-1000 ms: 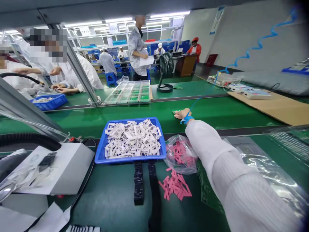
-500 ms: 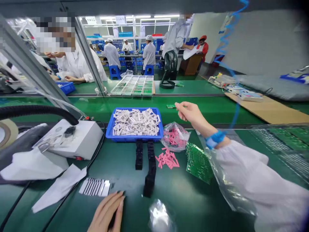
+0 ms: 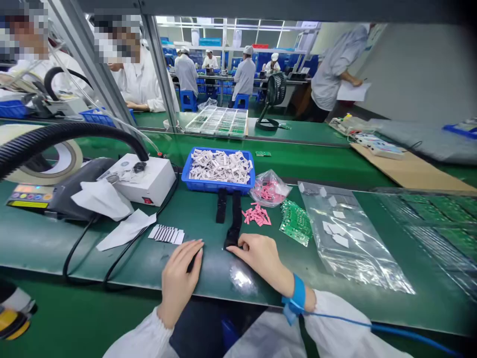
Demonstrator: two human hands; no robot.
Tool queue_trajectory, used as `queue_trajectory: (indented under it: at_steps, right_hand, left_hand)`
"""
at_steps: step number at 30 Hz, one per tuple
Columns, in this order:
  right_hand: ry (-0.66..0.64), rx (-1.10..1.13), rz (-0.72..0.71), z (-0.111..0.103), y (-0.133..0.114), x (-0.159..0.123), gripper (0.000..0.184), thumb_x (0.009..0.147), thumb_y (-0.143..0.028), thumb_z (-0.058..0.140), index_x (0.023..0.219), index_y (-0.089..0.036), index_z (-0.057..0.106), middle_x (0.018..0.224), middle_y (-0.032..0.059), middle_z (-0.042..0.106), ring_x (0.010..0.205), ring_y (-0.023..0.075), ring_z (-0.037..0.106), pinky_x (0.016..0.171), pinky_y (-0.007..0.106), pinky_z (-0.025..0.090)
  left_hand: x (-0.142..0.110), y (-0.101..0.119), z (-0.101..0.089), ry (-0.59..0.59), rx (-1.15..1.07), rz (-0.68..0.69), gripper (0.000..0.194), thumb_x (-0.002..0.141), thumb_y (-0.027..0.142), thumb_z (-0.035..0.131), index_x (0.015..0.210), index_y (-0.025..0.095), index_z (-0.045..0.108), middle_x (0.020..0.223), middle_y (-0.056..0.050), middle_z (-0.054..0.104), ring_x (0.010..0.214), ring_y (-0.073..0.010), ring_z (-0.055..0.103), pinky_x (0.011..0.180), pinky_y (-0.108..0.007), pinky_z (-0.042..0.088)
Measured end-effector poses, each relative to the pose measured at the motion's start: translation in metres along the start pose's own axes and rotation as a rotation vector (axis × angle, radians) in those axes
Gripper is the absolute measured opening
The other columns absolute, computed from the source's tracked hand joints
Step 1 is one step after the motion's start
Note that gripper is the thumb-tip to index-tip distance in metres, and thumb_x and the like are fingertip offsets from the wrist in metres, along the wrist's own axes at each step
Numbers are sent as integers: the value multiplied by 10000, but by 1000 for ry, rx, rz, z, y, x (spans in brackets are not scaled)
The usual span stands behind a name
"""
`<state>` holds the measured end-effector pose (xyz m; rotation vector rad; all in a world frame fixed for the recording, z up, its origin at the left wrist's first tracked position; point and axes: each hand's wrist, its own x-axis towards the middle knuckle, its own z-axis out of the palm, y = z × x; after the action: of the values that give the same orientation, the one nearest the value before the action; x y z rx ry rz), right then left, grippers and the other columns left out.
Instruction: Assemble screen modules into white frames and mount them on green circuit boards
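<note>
My left hand [image 3: 182, 272] rests at the bench's front, its fingers together and curved towards the thumb. Something dark shows between them, too hidden to name. With thumb and forefinger, my right hand [image 3: 263, 256] pinches the near end of a row of small black blocks [image 3: 236, 214]; a blue wrist strap circles that wrist. A shorter row of black blocks [image 3: 221, 206] lies beside it. Left of my left hand is a white card with black strips [image 3: 166, 234]. Pink strips [image 3: 257, 215] and stacked green circuit boards [image 3: 296, 223] lie beyond my right hand.
A blue tray [image 3: 219, 187] holds white plastic parts. A small circuit board [image 3: 263, 153] lies on the green belt. To the right is a clear bag [image 3: 354, 219] with white labels; at left, a white box [image 3: 149, 181] with a black hose. Co-workers sit and stand beyond.
My right hand has let go of the small circuit board on the belt and come back to the black row. The view has tilted down; a standing person has moved right.
</note>
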<state>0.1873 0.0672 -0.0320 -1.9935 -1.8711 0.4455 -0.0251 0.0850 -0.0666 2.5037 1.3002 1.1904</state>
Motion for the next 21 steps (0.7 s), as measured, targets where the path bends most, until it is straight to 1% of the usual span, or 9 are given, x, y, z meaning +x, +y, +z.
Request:
queue_trajectory:
  at_steps: [2, 5, 7, 9, 13, 15, 17, 19, 21]
  right_hand:
    - [3, 0, 0, 2, 1, -1, 285, 795, -443, 613, 664, -191, 643, 624, -14, 638, 600, 100, 585, 526, 216, 239]
    - [20, 14, -5, 2, 3, -3, 244, 819, -410, 588, 711, -203, 659, 645, -20, 649, 610, 94, 595, 539, 209, 283]
    - [33, 28, -12, 1, 6, -3, 229, 819, -395, 584, 721, -202, 659, 621, -22, 635, 595, 91, 586, 534, 205, 293]
    - [48, 50, -26, 0, 8, -3, 224, 813, -389, 588, 718, -197, 652, 610, -25, 623, 575, 83, 566, 529, 198, 301]
    - [110, 115, -61, 1, 15, -5, 242, 810, -391, 578, 701, -184, 641, 686, -17, 632, 550, 61, 521, 530, 190, 330]
    - [159, 160, -70, 2, 19, -8, 263, 818, -396, 560, 697, -177, 641, 723, -4, 632, 530, 53, 492, 530, 192, 344]
    - [213, 213, -72, 0, 19, -14, 268, 835, -390, 536, 735, -168, 648, 769, 14, 633, 530, 51, 475, 538, 195, 364]
    - [245, 277, -86, -6, 16, -25, 271, 853, -383, 511, 786, -158, 649, 829, 39, 635, 586, 64, 504, 541, 190, 388]
    - [233, 344, -133, -18, 6, -40, 269, 866, -371, 494, 796, -161, 646, 896, 56, 636, 720, 88, 564, 598, 185, 442]
  left_hand:
    - [2, 3, 1, -28, 8, 8, 255, 853, 159, 542, 1090, 199, 626, 1020, -63, 725, 992, -235, 645, 939, -466, 476]
    - [8, 16, 7, -95, 19, 22, 235, 840, 243, 588, 1066, 223, 649, 1039, -49, 725, 1022, -275, 630, 1017, -615, 333]
    - [14, 27, 13, -126, 24, 18, 203, 837, 279, 596, 1016, 224, 673, 1067, -52, 717, 1048, -295, 613, 1019, -654, 287]
    - [20, 38, 18, -135, 31, 7, 172, 850, 271, 575, 969, 223, 690, 1089, -51, 709, 1065, -303, 601, 1020, -667, 265]
    - [22, 50, 19, -134, 33, -11, 198, 869, 233, 537, 998, 218, 686, 1116, -58, 697, 1086, -300, 588, 1033, -654, 267]
    - [18, 52, 14, -136, 36, -18, 219, 867, 230, 538, 1038, 216, 673, 1127, -64, 692, 1099, -295, 584, 1032, -639, 294]
    - [11, 53, 5, -145, -27, -60, 220, 860, 238, 547, 1039, 223, 673, 1124, -62, 693, 1108, -285, 585, 1025, -613, 338]
    - [4, 56, -6, -204, -224, -177, 227, 856, 276, 552, 1040, 227, 677, 1121, -65, 694, 1106, -267, 594, 1005, -551, 409]
    - [-1, 62, -17, -332, -554, -374, 289, 856, 352, 549, 1082, 215, 665, 1130, -82, 689, 1090, -245, 612, 987, -476, 457]
